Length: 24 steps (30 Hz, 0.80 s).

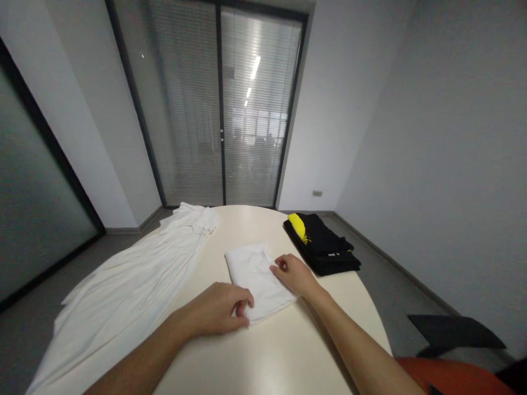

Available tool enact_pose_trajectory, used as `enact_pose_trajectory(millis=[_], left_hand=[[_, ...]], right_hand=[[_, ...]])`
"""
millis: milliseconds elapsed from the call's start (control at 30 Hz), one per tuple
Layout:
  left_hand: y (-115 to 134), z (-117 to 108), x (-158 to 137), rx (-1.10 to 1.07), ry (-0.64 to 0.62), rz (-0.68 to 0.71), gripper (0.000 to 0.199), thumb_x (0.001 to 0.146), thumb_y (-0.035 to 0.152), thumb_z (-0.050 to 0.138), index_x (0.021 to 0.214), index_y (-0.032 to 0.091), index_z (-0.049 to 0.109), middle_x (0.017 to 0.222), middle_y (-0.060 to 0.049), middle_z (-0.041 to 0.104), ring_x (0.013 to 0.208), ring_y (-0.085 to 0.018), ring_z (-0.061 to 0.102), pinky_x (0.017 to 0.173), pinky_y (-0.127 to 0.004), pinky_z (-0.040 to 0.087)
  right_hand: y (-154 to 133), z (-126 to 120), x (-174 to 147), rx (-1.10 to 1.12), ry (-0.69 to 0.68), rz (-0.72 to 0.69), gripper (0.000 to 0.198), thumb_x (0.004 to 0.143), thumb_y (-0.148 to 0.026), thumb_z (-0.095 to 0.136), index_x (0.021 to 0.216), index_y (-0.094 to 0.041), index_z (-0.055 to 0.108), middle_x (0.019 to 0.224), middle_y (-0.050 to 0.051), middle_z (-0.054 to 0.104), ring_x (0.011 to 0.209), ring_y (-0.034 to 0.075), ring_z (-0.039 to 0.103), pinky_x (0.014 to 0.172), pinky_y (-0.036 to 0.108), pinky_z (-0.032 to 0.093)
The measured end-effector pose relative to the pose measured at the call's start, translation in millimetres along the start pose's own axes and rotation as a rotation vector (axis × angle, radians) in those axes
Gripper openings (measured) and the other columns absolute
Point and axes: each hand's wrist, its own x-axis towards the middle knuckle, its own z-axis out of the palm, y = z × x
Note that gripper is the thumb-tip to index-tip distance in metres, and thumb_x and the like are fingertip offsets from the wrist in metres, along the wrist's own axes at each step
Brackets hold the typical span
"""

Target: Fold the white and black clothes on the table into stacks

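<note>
A white garment [259, 280], folded into a small rough rectangle, lies on the table in front of me. At its near left corner is my left hand [216, 310], its fingers curled and its thumb along the near edge, closed on the cloth. My right hand [296, 274] is bent over the garment's right edge, with thumb and forefinger brought together on the fabric. The exact fingertip contact is partly hidden on both hands. Slight creases run across the top layer.
Long white clothing [135, 280] spreads over the table's left side and hangs past its edge. A folded black stack [323, 241] with a yellow print sits at the far right of the round table [263, 362]. An orange chair [448, 376] stands at lower right.
</note>
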Motion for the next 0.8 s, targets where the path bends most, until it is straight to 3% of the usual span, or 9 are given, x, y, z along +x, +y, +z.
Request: enact_pose_trajectory(millis=[100, 300, 467, 633, 800], left_hand=[[4, 3, 0, 0.119, 0.049, 0.064, 0.020, 0.075, 0.025, 0.070, 0.094, 0.026, 0.064, 0.086, 0.005, 0.068, 0.077, -0.015, 0.062, 0.069, -0.024, 0.039], [1, 6, 1, 0.263, 0.056, 0.091, 0.011, 0.084, 0.021, 0.060, 0.095, 0.026, 0.060, 0.097, 0.002, 0.067, 0.089, -0.017, 0.062, 0.074, -0.027, 0.042], [-7, 4, 5, 0.342, 0.160, -0.028, 0.012, 0.090, 0.018, 0.050, 0.097, 0.024, 0.057, 0.105, -0.002, 0.063, 0.097, -0.019, 0.060, 0.079, -0.030, 0.044], [-16, 7, 6, 0.320, 0.230, -0.139, 0.015, 0.085, 0.032, 0.060, 0.097, 0.024, 0.054, 0.101, -0.003, 0.064, 0.096, -0.022, 0.060, 0.079, -0.032, 0.045], [-18, 8, 6, 0.328, 0.224, -0.106, 0.014, 0.085, 0.023, 0.055, 0.099, 0.025, 0.055, 0.103, -0.002, 0.065, 0.097, -0.021, 0.061, 0.081, -0.031, 0.045]], right_hand=[[-4, -3, -2, -0.032, -0.020, 0.030, 0.032, 0.084, -0.050, 0.063, 0.089, -0.019, 0.068, 0.086, 0.006, 0.066, 0.075, 0.017, 0.059, 0.068, 0.027, 0.040], [-7, -4, -4, -0.062, -0.051, 0.030, 0.028, 0.085, -0.047, 0.064, 0.082, -0.019, 0.064, 0.081, 0.004, 0.065, 0.071, 0.015, 0.057, 0.064, 0.026, 0.036], [-5, -1, -1, -0.067, -0.007, 0.104, 0.024, 0.087, -0.043, 0.062, 0.080, -0.020, 0.058, 0.078, 0.003, 0.066, 0.070, 0.015, 0.056, 0.061, 0.026, 0.032], [-5, -1, -1, -0.086, 0.018, 0.147, 0.027, 0.086, -0.047, 0.062, 0.079, -0.021, 0.056, 0.075, 0.003, 0.065, 0.069, 0.016, 0.057, 0.059, 0.026, 0.031], [-3, -1, 0, -0.097, 0.006, 0.147, 0.028, 0.087, -0.048, 0.061, 0.080, -0.021, 0.058, 0.076, 0.004, 0.066, 0.070, 0.016, 0.058, 0.060, 0.026, 0.031]])
